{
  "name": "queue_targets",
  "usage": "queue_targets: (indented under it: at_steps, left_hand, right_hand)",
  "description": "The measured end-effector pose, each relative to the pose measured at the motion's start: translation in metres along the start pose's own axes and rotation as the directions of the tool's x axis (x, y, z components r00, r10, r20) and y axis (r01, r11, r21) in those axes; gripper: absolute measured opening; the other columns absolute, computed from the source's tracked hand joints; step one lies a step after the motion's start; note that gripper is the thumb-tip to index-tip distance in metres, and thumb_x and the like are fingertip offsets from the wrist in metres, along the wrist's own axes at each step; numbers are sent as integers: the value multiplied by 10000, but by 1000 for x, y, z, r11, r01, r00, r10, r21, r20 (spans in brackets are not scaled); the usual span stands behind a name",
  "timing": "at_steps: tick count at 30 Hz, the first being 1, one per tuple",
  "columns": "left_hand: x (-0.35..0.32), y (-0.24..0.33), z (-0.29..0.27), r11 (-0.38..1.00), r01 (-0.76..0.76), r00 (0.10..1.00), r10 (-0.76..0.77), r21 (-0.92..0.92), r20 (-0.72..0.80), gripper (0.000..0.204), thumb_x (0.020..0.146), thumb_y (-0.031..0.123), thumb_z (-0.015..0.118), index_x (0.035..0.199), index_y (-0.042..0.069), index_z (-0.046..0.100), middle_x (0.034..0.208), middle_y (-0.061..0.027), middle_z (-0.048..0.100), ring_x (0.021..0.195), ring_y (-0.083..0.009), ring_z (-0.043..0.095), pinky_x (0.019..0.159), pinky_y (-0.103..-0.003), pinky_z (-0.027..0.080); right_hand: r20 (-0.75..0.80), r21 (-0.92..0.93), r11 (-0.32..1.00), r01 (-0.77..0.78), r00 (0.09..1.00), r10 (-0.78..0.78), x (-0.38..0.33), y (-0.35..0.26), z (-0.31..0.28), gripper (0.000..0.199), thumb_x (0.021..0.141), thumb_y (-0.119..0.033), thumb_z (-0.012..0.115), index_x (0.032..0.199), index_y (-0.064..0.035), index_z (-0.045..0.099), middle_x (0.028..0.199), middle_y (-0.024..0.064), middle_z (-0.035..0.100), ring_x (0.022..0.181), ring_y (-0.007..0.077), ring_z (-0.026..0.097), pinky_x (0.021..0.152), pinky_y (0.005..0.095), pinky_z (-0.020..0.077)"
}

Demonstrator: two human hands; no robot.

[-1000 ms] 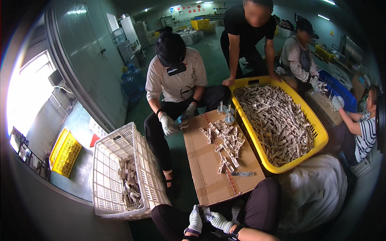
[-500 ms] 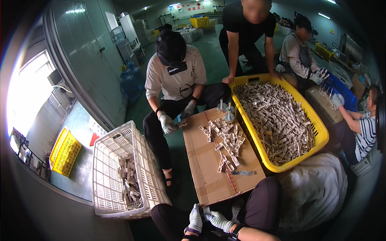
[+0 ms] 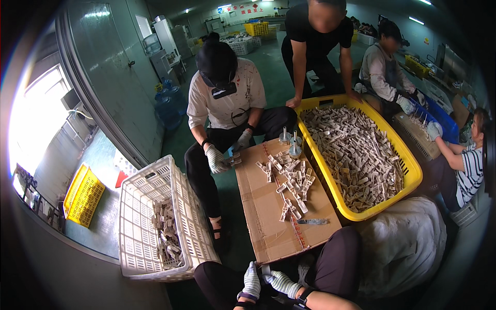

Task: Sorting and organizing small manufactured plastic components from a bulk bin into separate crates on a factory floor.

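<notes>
In striped gloves, my left hand (image 3: 251, 283) and my right hand (image 3: 283, 283) are close together at the near edge of a cardboard box (image 3: 268, 243). A small pale flat piece (image 3: 265, 270) shows between them, at the fingertips of my right hand, which is closed on it. My left fingers are pinched together; what they hold is hidden. On the cardboard lies a loose pile of small beige clip-like parts (image 3: 297, 181). Nearer to me is a flat grey strip (image 3: 312, 221), perhaps a blade.
A yellow crate (image 3: 341, 206) full of similar parts stands right. A white crate (image 3: 150, 227) with some parts sits left. Two clear nozzled bottles (image 3: 295, 150) stand at the cardboard's far corner. A gloved co-worker (image 3: 227, 98) sits opposite; a white sack (image 3: 403, 243) lies right.
My hands stay almost still. The co-worker opposite tilts their head and shifts the gloved hand slightly. The seated person at the far right lowers their gloved hands toward the blue crate.
</notes>
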State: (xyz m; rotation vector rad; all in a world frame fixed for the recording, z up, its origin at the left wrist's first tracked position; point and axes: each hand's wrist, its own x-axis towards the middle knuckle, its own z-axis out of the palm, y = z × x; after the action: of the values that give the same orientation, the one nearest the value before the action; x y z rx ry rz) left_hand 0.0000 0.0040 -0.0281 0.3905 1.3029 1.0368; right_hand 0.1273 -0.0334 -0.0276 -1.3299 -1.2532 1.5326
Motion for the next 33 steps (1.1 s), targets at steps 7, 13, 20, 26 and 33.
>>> queue_targets:
  at_steps: [7,13,20,26,33]
  left_hand:
    - [-4,2,1,1000,6,1000,-6,19,-15,399,998,385,452,1087,50,648,961,-56,680,826,-161,626,775,-311,523]
    - [-2,2,1,1000,-1,1000,1,19,-5,399,999,382,450,1075,45,651,948,-57,680,821,-162,624,775,-312,519]
    - [-5,6,9,1000,5,1000,-5,8,15,396,999,388,450,1055,56,658,935,-55,681,811,-163,624,760,-312,519]
    - [-33,31,24,1000,24,993,-26,16,119,353,991,314,452,972,18,643,853,-74,671,717,-182,632,676,-284,518]
    - [-53,48,37,996,-52,997,47,71,63,440,1005,418,370,907,74,626,734,-35,615,602,-145,572,545,-258,459]
  right_hand:
    - [62,-48,993,-105,992,108,-2,-10,-5,275,939,-163,556,1173,-32,617,995,31,675,852,116,576,793,277,487]
    - [42,-33,997,-66,997,67,-4,-19,-4,261,937,-158,559,1155,-28,624,994,41,684,856,127,592,790,285,492]
    - [24,-76,995,-65,997,67,3,8,-5,262,941,-173,550,1139,-20,628,986,78,688,864,139,604,792,312,498]
    - [121,-245,969,15,993,15,-7,-3,-9,287,937,-191,559,1202,-85,585,1206,109,579,1177,185,506,832,363,480]
    - [125,178,980,-87,990,66,-13,-20,-6,294,1005,-201,390,1224,-83,547,1125,64,572,1094,152,508,911,287,445]
